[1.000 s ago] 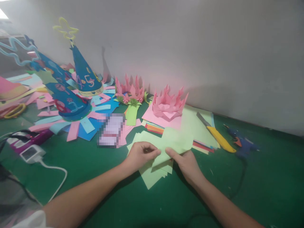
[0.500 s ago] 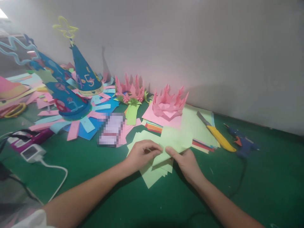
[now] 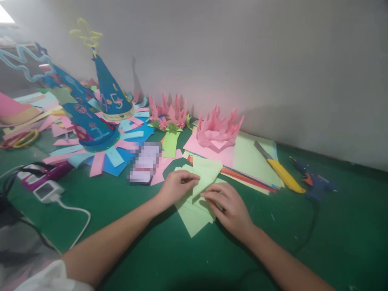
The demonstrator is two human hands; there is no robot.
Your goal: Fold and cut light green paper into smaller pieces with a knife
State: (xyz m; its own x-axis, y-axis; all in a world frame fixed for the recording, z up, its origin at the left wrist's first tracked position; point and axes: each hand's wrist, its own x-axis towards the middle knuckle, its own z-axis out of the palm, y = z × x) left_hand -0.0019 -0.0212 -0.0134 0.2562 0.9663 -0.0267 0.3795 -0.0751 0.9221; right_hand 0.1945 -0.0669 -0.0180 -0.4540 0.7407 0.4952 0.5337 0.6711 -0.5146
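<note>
A folded sheet of light green paper (image 3: 206, 171) stands tilted between my hands, its lower corner pointing down. My left hand (image 3: 178, 186) pinches its left edge between thumb and fingers. At the lower right edge of the same paper, my right hand (image 3: 228, 206) has its thumb and fingertips drawn together on it. Beneath lie several loose light green sheets (image 3: 192, 222), spread out on the green table and partly covered by my hands and the folded piece.
Behind are two pink paper crowns (image 3: 218, 127), one on stacked coloured paper (image 3: 257, 151). A yellow-handled knife (image 3: 283, 173) and a blue glue gun (image 3: 318, 184) lie right. Leftward are a phone (image 3: 145, 163), blue cone hats (image 3: 91, 121) and a white cable (image 3: 81, 210).
The green paper has turned to a more upright, narrower folded shape. My right hand has let go of its right side and shifted to its lower edge, fingers now on top.
</note>
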